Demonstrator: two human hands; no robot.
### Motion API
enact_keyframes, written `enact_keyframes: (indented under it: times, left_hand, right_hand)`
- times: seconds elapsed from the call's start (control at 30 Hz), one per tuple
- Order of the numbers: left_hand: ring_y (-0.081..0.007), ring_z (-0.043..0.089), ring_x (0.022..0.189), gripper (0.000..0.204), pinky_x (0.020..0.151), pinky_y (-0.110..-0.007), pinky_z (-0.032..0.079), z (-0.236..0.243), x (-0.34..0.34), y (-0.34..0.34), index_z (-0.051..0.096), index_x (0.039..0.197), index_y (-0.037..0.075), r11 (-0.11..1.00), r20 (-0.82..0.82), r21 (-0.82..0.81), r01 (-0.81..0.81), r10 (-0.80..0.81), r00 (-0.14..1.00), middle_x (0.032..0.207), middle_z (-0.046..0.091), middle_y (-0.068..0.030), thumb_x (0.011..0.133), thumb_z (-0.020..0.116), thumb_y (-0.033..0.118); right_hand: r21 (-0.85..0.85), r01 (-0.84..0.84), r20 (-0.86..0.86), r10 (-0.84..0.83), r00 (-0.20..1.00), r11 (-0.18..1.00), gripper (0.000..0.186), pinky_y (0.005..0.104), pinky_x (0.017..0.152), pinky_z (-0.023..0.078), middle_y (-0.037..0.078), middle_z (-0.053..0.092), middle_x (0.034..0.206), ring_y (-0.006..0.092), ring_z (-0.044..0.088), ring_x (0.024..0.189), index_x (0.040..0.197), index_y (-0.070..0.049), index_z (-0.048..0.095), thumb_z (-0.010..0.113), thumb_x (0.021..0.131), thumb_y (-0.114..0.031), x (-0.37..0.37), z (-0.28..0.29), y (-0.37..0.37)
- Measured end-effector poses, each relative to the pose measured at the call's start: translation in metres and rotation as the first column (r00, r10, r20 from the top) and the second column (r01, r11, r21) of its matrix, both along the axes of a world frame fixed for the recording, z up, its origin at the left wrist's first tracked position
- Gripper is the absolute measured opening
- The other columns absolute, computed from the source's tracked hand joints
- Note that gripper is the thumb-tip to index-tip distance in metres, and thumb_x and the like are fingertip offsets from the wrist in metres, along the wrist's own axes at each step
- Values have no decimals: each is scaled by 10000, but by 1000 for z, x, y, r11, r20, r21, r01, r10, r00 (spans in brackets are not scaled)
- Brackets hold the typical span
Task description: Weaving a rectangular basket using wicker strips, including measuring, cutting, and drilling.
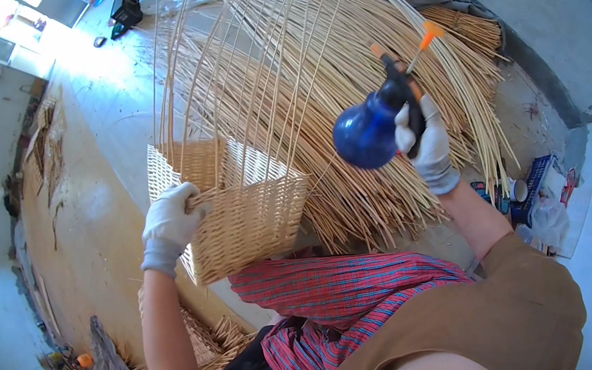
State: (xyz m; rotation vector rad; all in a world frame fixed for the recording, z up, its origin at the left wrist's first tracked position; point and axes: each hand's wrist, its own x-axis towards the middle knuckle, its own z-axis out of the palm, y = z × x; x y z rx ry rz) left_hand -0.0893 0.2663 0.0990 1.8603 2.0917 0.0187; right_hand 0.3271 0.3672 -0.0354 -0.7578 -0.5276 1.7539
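Observation:
My left hand, in a white glove, grips the near rim of a woven rectangular basket. Long unwoven strands rise from it and fan upward. My right hand, also gloved, holds a blue spray bottle by its black head, off to the right of the basket and raised over the loose strands. An orange tip on a thin metal stem sticks up from the bottle's head. The basket stands tilted beside my legs, which are covered by red checked cloth.
Piles of long pale strands lie behind the basket. At right are a blue crate with small items and a plastic bag. Grey cloth and woven scraps lie at lower left. A black object sits at the back near a bright opening.

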Motion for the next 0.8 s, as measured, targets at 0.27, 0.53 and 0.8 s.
enact_keyframes:
  times: [0.27, 0.53, 0.8]
  left_hand:
    - [-216, 578, 753, 307, 725, -355, 491, 17, -3, -6, 639, 1018, 49, 996, 213, 75, 46, -61, 975, 831, 590, -88, 759, 781, 133]
    - [-138, 517, 721, 734, 638, -323, 475, -13, 9, -33, 458, 1356, 75, 844, 239, 306, -440, 380, 894, 839, 557, -50, 733, 837, 151]
    - [-285, 624, 813, 338, 755, -389, 496, -1, 12, -45, 699, 1041, 53, 870, -22, 381, -313, 347, 938, 898, 627, -118, 798, 749, 284]
  right_hand:
    - [195, -229, 380, 141, 914, 954, 566, 226, 366, 358, 20, 520, 516, 95, 452, 386, 832, -52, 643, 428, 1005, -546, 28, 64, 4]
    - [24, -637, 542, 525, 656, 771, 592, 226, 408, 363, 22, 602, 619, 71, 465, 418, 839, 5, 674, 452, 983, -525, 1, 66, -53]
    - [139, -326, 31, 325, 945, 935, 583, 220, 367, 388, 26, 565, 583, 87, 483, 400, 878, -54, 620, 403, 999, -582, -4, 61, -33]
